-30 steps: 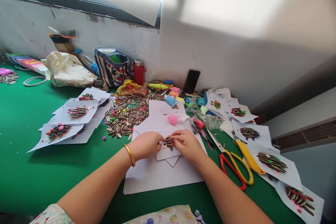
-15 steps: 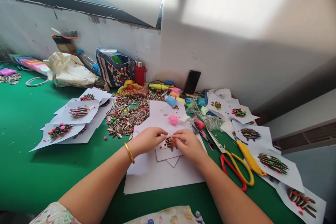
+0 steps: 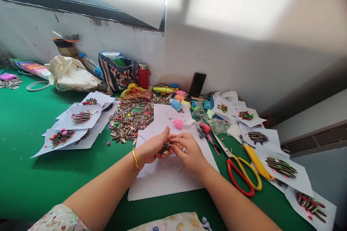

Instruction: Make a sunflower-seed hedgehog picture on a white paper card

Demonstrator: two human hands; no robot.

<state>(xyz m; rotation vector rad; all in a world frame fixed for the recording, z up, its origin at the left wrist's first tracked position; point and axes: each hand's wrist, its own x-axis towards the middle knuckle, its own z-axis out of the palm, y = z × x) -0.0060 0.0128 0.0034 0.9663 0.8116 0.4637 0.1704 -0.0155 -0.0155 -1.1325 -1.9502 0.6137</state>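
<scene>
My left hand (image 3: pixel 151 147), with a gold bangle (image 3: pixel 136 159) at the wrist, is turned palm up and cupped around a small handful of striped sunflower seeds (image 3: pixel 165 148). The fingers of my right hand (image 3: pixel 191 152) are bent in a pinch at those seeds; whether a seed is between the fingertips cannot be made out. Both hands are over white paper sheets (image 3: pixel 151 187). They mostly hide a smaller sheet beneath them. A pink lump of clay (image 3: pixel 178 124) lies on the paper just beyond the hands.
A heap of sunflower seeds (image 3: pixel 130 122) lies left of the paper. Sheets with seed hedgehogs lie at left (image 3: pixel 81 115) and right (image 3: pixel 282 168). Red-and-yellow scissors (image 3: pixel 241 173) and a yellow cutter (image 3: pixel 258 162) are at right. A phone (image 3: pixel 197 85) leans on the wall.
My left hand has turned from palm down to cupped palm up, showing the seeds. My right fingers have moved from the small hedgehog sheet to those seeds.
</scene>
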